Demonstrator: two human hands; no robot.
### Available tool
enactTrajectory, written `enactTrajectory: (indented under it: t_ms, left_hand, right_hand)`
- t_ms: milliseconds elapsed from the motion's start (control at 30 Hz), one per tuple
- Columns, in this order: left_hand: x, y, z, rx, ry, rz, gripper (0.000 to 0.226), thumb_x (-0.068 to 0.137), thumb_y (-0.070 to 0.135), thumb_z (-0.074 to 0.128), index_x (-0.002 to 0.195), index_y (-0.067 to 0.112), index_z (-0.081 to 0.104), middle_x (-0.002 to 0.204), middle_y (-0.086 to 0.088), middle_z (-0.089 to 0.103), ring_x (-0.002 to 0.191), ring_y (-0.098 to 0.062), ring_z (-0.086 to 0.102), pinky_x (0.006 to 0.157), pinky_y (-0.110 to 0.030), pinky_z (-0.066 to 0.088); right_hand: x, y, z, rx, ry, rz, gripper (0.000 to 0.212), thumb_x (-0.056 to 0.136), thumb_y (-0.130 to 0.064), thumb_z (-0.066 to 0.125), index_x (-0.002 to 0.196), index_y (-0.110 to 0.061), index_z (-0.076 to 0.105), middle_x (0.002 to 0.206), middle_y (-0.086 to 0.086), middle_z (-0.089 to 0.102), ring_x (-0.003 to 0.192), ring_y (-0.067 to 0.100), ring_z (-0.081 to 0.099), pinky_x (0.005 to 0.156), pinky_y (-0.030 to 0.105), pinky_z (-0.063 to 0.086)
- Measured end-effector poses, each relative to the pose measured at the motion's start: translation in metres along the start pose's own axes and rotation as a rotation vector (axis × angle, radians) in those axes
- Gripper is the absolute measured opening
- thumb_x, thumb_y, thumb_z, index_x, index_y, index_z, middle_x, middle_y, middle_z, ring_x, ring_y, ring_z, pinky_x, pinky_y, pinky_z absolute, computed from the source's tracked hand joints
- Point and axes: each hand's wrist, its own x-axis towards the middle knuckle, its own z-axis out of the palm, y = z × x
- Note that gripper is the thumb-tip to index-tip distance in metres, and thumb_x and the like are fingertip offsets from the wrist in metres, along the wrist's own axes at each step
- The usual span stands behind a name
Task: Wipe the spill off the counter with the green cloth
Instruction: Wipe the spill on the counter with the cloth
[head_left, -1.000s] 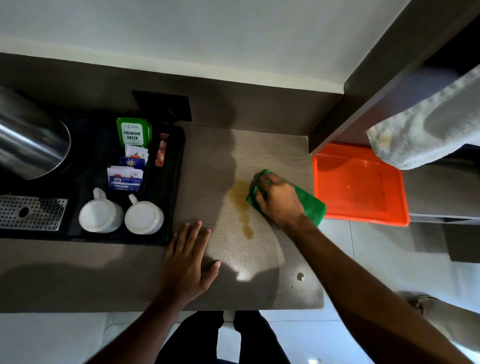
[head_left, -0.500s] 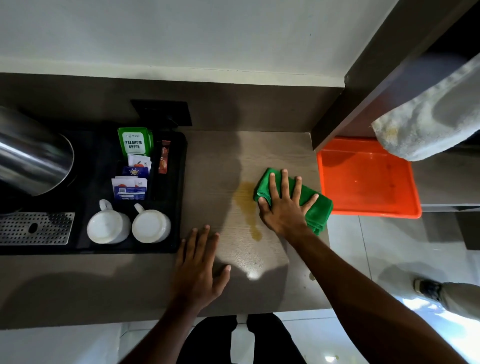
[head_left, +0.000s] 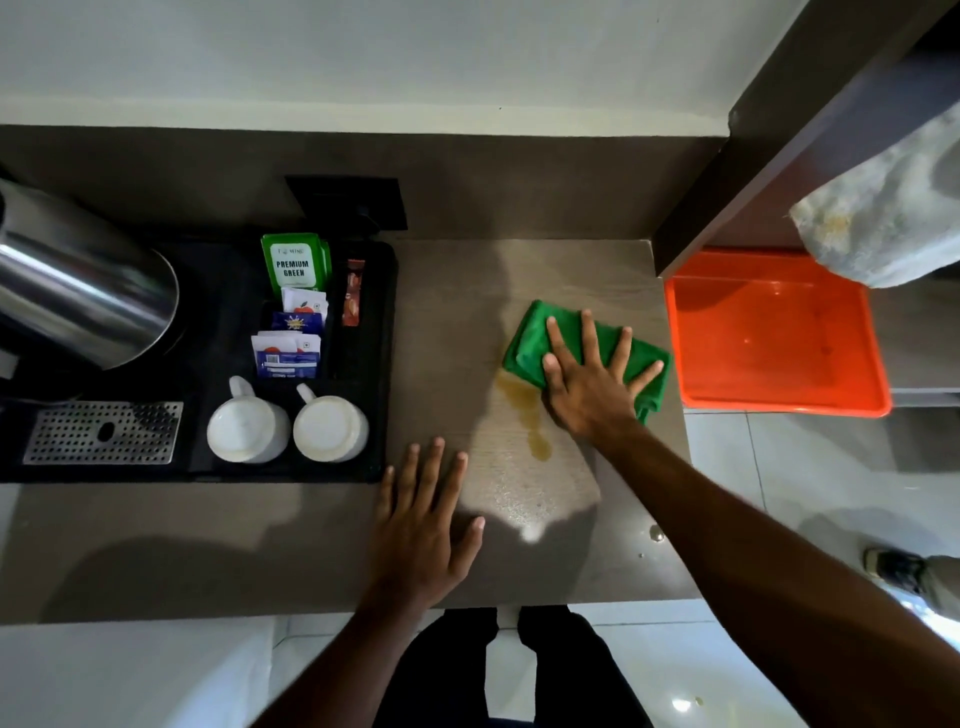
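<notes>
- Right now my right hand (head_left: 592, 379) lies flat, fingers spread, pressing the green cloth (head_left: 535, 338) onto the counter (head_left: 260, 545); nothing is pinched, it's a palm-down press.
- My left hand (head_left: 423, 525) is open and flat on the counter near the front edge, holding nothing, bracing.
- The cloth sits at the far end of the spill (head_left: 522, 402), its near-left corner touching the brown streak.
- Progress: early, I judge. Most of the streak still runs toward me, uncovered, and a small droplet (head_left: 656, 533) waits near the right edge.
- Versus half a second ago: nearly the same pose; a second ago my right hand was bunched on the cloth, now it's flattened.
</notes>
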Motion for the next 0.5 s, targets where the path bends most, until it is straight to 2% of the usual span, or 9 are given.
enactTrajectory:
  t_ms: [67, 167, 367, 433, 500]
  left_hand:
    - [0.001, -0.001, 0.000, -0.002, -0.001, -0.001, 0.080, 0.094, 0.062, 0.043, 0.163, 0.027, 0.023, 0.173, -0.006, 0.018, 0.160, -0.030, 0.012, 0.127, -0.055, 0.015]
    - [0.002, -0.002, 0.003, -0.015, 0.007, 0.003, 0.080, 0.094, 0.062, 0.042, 0.163, 0.027, 0.022, 0.174, -0.006, 0.017, 0.161, -0.029, 0.008, 0.128, -0.053, 0.008]
    - [0.000, -0.003, 0.004, -0.021, 0.016, -0.001, 0.079, 0.094, 0.061, 0.045, 0.162, 0.026, 0.026, 0.173, -0.006, 0.018, 0.161, -0.029, 0.010, 0.127, -0.057, 0.015]
    - [0.000, -0.002, 0.003, -0.018, 0.033, 0.005, 0.080, 0.093, 0.061, 0.046, 0.163, 0.026, 0.025, 0.173, -0.007, 0.019, 0.160, -0.030, 0.011, 0.126, -0.057, 0.017]
    - [0.000, -0.002, 0.005, -0.006, 0.055, 0.010, 0.082, 0.091, 0.060, 0.047, 0.162, 0.026, 0.026, 0.172, -0.008, 0.021, 0.159, -0.031, 0.013, 0.126, -0.058, 0.017]
  right_hand:
    - [0.029, -0.025, -0.004, 0.019, 0.003, 0.005, 0.058, 0.092, -0.063, 0.012, 0.148, -0.060, -0.005, 0.170, -0.008, 0.000, 0.149, 0.054, -0.012, 0.096, 0.087, -0.016]
    - [0.053, -0.046, -0.006, -0.061, 0.023, -0.090, 0.060, 0.093, -0.064, 0.011, 0.151, -0.055, 0.000, 0.170, -0.004, 0.005, 0.149, 0.054, -0.009, 0.097, 0.086, -0.014]
    - [-0.011, -0.005, 0.008, -0.254, 0.023, -0.390, 0.053, 0.100, -0.059, 0.013, 0.153, -0.056, 0.003, 0.170, -0.007, 0.006, 0.152, 0.047, 0.003, 0.103, 0.086, 0.004]
    - [-0.013, 0.011, 0.002, -0.254, 0.006, -0.346, 0.052, 0.100, -0.060, 0.013, 0.151, -0.060, 0.001, 0.170, -0.012, 0.002, 0.153, 0.046, 0.002, 0.102, 0.086, 0.004]
    - [0.013, 0.010, -0.007, -0.169, 0.025, -0.215, 0.052, 0.098, -0.062, 0.013, 0.148, -0.064, 0.000, 0.169, -0.016, -0.002, 0.152, 0.047, -0.004, 0.100, 0.088, -0.001]
